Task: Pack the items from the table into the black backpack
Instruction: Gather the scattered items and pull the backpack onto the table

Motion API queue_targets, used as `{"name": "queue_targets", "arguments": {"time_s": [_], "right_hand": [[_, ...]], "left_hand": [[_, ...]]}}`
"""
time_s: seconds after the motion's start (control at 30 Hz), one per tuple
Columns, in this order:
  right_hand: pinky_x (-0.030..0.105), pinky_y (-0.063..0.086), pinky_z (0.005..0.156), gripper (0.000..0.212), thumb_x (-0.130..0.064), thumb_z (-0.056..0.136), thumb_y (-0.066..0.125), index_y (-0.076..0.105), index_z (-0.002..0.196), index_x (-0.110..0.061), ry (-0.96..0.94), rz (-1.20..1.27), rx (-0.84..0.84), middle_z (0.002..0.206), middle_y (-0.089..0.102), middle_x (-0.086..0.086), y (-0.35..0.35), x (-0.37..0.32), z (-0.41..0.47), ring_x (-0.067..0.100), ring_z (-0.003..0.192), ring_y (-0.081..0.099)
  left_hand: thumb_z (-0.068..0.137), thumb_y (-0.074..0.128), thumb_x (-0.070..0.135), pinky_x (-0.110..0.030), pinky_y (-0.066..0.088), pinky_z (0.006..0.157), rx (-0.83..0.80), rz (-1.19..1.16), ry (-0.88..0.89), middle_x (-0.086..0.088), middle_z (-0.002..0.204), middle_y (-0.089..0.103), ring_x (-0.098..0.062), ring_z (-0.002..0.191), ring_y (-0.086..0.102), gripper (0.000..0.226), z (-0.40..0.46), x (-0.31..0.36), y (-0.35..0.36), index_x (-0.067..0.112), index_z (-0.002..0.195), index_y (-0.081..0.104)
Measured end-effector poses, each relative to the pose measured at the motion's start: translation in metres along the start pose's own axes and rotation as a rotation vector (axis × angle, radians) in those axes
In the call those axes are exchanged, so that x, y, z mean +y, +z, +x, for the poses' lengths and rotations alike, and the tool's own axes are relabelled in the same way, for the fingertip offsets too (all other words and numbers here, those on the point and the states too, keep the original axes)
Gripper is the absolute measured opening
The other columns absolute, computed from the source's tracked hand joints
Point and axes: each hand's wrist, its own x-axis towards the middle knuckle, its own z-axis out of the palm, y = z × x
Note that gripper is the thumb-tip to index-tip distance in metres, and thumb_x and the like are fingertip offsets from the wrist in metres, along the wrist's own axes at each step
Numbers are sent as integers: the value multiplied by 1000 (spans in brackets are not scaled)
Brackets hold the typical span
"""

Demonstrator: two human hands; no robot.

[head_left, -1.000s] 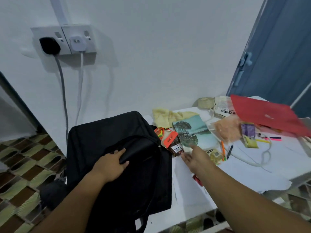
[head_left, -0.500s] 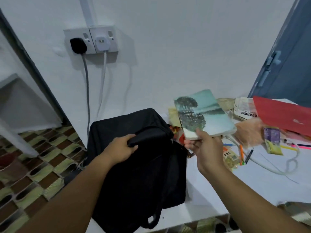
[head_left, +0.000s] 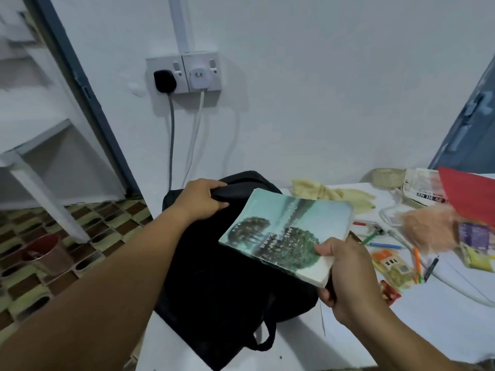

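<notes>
The black backpack (head_left: 225, 295) sits on the left end of the white table (head_left: 442, 325). My left hand (head_left: 201, 200) grips its top edge and holds it up. My right hand (head_left: 345, 274) holds a paperback book (head_left: 286, 231) by its near right corner, thumb on the cover. The cover is teal with dark green trees. The book hangs tilted in the air over the backpack's right side. Whether the backpack's mouth is unzipped is hidden behind the book and my hand.
On the table to the right lie a red folder (head_left: 471, 196), a yellow cloth (head_left: 334, 194), an orange mesh bag (head_left: 428, 228), pens (head_left: 385, 246), snack packets (head_left: 393, 266), a purple packet (head_left: 474, 236) and a white cable (head_left: 455, 285). Wall sockets (head_left: 184, 73) with two plugs sit above. A red bucket (head_left: 45, 253) stands on the tiled floor.
My right hand picked the book off the table, lifted it and carried it left over the backpack. My left hand raised the backpack's top edge. The view swung left.
</notes>
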Motion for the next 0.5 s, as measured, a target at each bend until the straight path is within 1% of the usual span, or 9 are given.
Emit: {"name": "queue_targets", "arguments": {"time_s": [0.07, 0.13, 0.2, 0.27, 0.33, 0.37, 0.43, 0.5], "right_hand": [[17, 24, 41, 7, -3, 85, 51, 48, 84, -9, 7, -21, -55, 45, 42, 10, 6, 1, -7, 16, 30, 31], [19, 25, 43, 5, -2, 86, 50, 48, 85, -7, 36, -21, -103, 44, 43, 12, 12, 6, -9, 16, 28, 32], [19, 27, 39, 4, -2, 88, 51, 49, 88, -6, 82, -6, -117, 46, 47, 13, 18, 15, -4, 19, 29, 36], [23, 32, 36, 4, -2, 91, 51, 49, 93, -5, 105, 21, -110, 47, 51, 13, 25, 24, 6, 24, 33, 43], [28, 41, 35, 6, 0, 95, 50, 50, 98, -5, 105, 64, -106, 46, 57, 12, 34, 30, 18, 28, 38, 52], [29, 46, 37, 7, 0, 97, 50, 51, 101, -5, 113, 90, -109, 51, 61, 13, 40, 32, 25, 29, 41, 57], [32, 54, 43, 13, -1, 99, 50, 51, 113, -2, 158, 146, -138, 73, 68, 21, 53, 36, 42, 32, 50, 65], [36, 58, 51, 19, -4, 102, 50, 50, 121, -1, 225, 176, -193, 91, 67, 24, 69, 40, 63, 34, 59, 69]], "left_hand": [[82, 80, 22, -28, 47, 100, 3, -19, -6, 9, 118, 71, -13, 110, 64, 43, 2, -7, 5, 33, 123, 70], [82, 80, 24, -26, 46, 98, 11, -40, 2, 10, 117, 71, -12, 110, 63, 42, 3, -9, 11, 34, 122, 70], [82, 80, 25, -24, 45, 95, -3, -40, 32, 12, 116, 70, -11, 109, 63, 42, 2, -7, 16, 34, 122, 70], [81, 80, 25, -25, 46, 94, -22, -27, 59, 12, 115, 70, -10, 107, 63, 43, 1, -4, 17, 34, 122, 70], [80, 81, 23, -23, 45, 95, -36, -21, 74, 13, 113, 70, -8, 106, 63, 46, -2, 1, 17, 33, 123, 69], [80, 82, 23, -22, 44, 94, -44, -22, 83, 13, 112, 70, -8, 105, 64, 46, -4, 4, 18, 33, 123, 69], [80, 83, 22, -20, 44, 92, -53, -26, 106, 14, 111, 70, -6, 103, 64, 47, -10, 10, 21, 33, 123, 69], [80, 82, 23, -20, 45, 92, -54, -39, 126, 14, 111, 71, -5, 103, 64, 47, -17, 17, 23, 34, 124, 69]]}}
